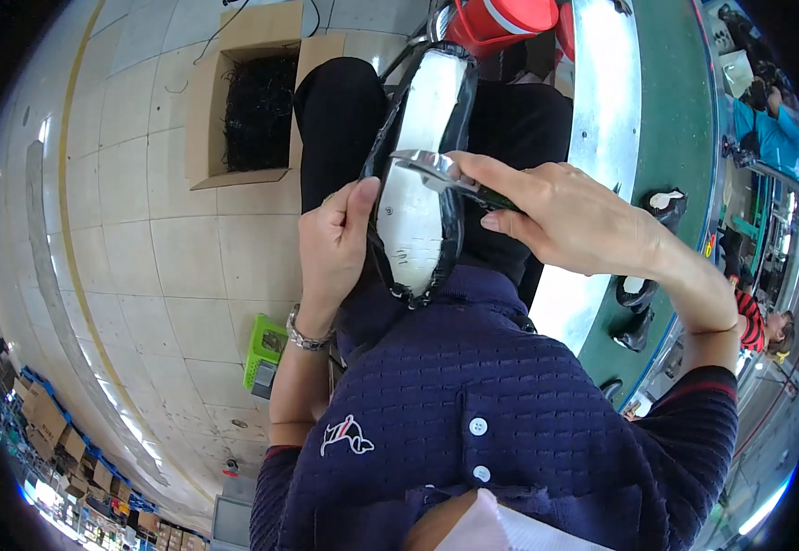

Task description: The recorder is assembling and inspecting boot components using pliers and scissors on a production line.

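Observation:
A black shoe upper (455, 241), stretched over a form, lies sole side up across my lap with its white insole (413, 220) showing. Its dark edges are folded and ragged around the insole. My left hand (337, 230) is closed on the left side of the shoe, thumb against the edge. In my right hand (574, 216) is a pair of metal pincers (432, 167) with a dark handle. Their curved steel head lies across the middle of the white insole. Whether the jaws grip anything cannot be made out.
An open cardboard box (205, 119) of black scraps stands on the tiled floor at left. Nearer sits a green plastic basket (265, 349). A red bucket (500, 23) is ahead. At right, a metal ledge (602, 119) borders a green conveyor (680, 110) carrying several shoes; other people are beyond.

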A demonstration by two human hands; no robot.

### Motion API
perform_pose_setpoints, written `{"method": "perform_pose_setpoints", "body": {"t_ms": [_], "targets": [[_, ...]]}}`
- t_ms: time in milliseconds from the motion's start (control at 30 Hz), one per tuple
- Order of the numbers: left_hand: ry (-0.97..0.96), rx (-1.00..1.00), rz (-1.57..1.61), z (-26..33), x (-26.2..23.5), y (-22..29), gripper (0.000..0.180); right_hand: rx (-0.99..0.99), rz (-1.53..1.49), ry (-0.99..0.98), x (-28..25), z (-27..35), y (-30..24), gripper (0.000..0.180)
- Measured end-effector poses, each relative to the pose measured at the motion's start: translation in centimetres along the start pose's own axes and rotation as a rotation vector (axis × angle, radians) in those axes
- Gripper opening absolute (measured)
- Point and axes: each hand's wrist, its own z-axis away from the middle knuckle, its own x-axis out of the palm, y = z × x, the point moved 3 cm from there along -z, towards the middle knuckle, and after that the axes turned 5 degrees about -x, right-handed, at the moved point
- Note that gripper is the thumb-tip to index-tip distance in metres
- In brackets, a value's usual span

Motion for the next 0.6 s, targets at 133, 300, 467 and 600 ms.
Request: {"method": "perform_pose_setpoints", "body": {"t_ms": [133,300,467,600], "targets": [[-0.126,0.081,-0.261,-0.1,-0.3,1.9,0.027,-0.163,0.174,0.076,0.0,-0.5,-1.3,0.051],[-0.025,0.418,-0.667,1.1,0.8,3.2,0.018,-0.111,0.425,-0.044,0.1,-1.0,-2.5,0.066],[-0.28,-0.022,-0.008,1.0,1.1,1.8,0.049,-0.165,0.235,0.062,2.0,0.0,1.0,0.063],[-0.56,-0.546,0.966,-0.3,3.4,-0.4,0.071,-0.193,0.226,0.159,3.2,0.3,2.3,0.065]]}}
